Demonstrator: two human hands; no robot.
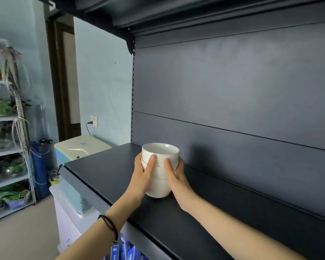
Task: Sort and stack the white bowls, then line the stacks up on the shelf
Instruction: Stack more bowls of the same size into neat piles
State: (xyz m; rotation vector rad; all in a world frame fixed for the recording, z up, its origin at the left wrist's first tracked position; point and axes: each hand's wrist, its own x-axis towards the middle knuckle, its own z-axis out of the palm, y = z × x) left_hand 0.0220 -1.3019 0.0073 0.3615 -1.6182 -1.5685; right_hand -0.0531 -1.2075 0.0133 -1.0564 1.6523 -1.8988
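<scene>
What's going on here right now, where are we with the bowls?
A person grips one stack of nested white bowls with both hands, the left hand and right hand wrapped round its sides. The stack stands upright toward the left end of the dark shelf, its base down at the shelf surface. No other stack shows on this shelf.

Both our bare forearms stretch forward and upward, converging on the stack of white bowls (159, 186). Our left hand (144, 177) cups the stack's left side, its thumb lying upright across the front and its fingers wrapped round the far side, mostly hidden. Our right hand (177, 177) mirrors it on the stack's right side, thumb pointing up on the front, near the left thumb but apart from it. A dark cord bracelet (110, 226) circles our left wrist, below and left of the stack.
</scene>
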